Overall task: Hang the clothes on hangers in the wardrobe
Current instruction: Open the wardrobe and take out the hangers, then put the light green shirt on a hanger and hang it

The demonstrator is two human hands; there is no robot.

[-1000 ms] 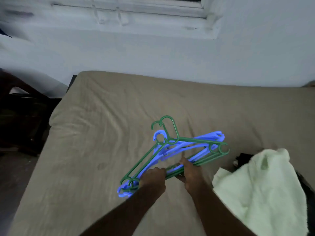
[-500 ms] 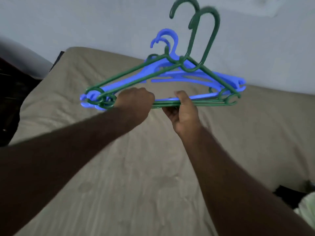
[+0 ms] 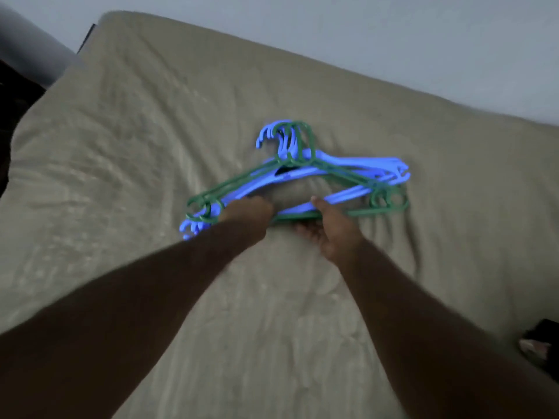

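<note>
Both forearms come in from the bottom edge and angle forward over the bed point(image 3: 151, 146), which is covered in a wrinkled tan sheet. At the right edge there's a small dark item point(image 3: 541, 343) on the sheet, too blurred to identify, well apart from the arms. The left hand point(image 3: 248, 211) is knuckles-up with its fingers curled round the lower bars at the left part of the stack of hangers point(image 3: 357, 163). The right hand point(image 3: 334, 231) grips the same lower bars just beside it, nearer the middle: thumb on top, fingers tucked underneath. So both hands are clamped on the stack and neither is free. The stack is a mix of green hangers point(image 3: 236, 182) and blue ones, nested together and fanned slightly at the ends. It sits low at mid-bed, flat against or just above the sheet; motion blur means I can't tell which. The hooks are bunched together and point away from the person toward the far edge of the mattress. The sheet is bunched into folds right of the stack. Beyond the bed is a plain pale wall point(image 3: 393, 31). There's dark furniture point(image 3: 18, 95) off the far left side of the bed, detail not readable.
</note>
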